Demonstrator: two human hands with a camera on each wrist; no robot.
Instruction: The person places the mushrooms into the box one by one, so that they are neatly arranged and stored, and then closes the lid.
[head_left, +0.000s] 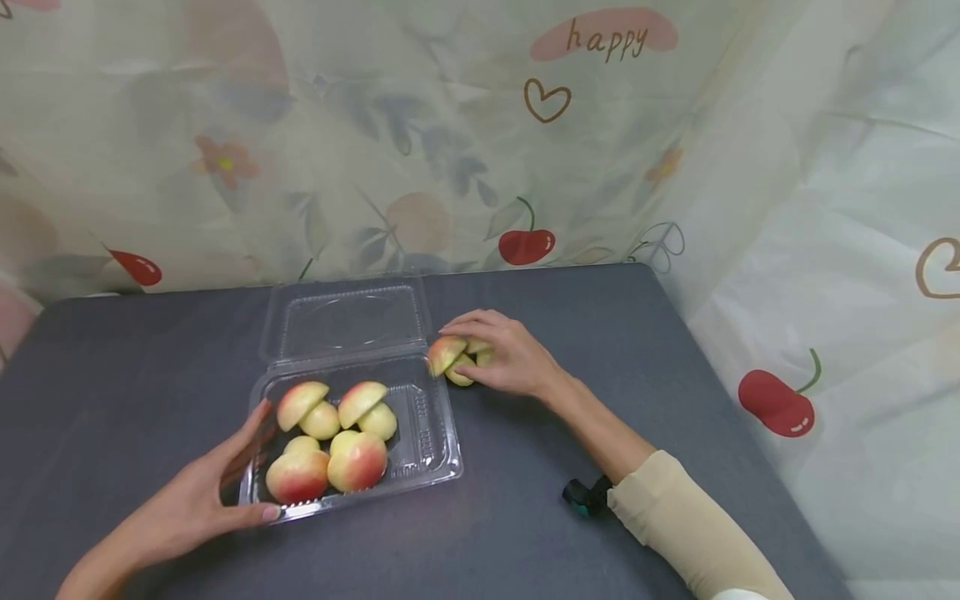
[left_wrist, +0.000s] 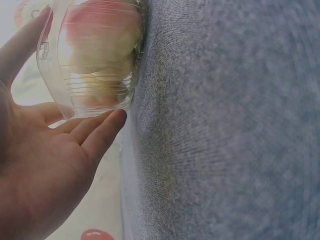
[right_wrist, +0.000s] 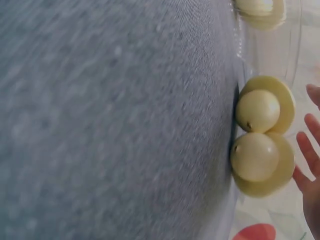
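In the head view my left hand (head_left: 191, 496) rests against the left front corner of a clear plastic clamshell box (head_left: 416, 433), thumb along the front rim and fingers at the left side. Its fingers look fairly straight in the left wrist view. Several mushroom-shaped pieces with red-and-yellow caps, one of them a front piece (head_left: 358, 461), sit inside the box. My right hand (head_left: 513, 354) hovers over two more beside the box's right side: a left mushroom piece (head_left: 446, 354) and a partly covered one. Spread fingers (right_wrist: 311, 150) in the right wrist view do not close round either piece.
The clamshell's lid (head_left: 352, 321) lies folded back behind the box. A dark grey tabletop (head_left: 517, 533) bears everything. Patterned sheeting (head_left: 420, 150) hangs behind and to the right. A small black device (head_left: 581, 497) shows by the right wrist.
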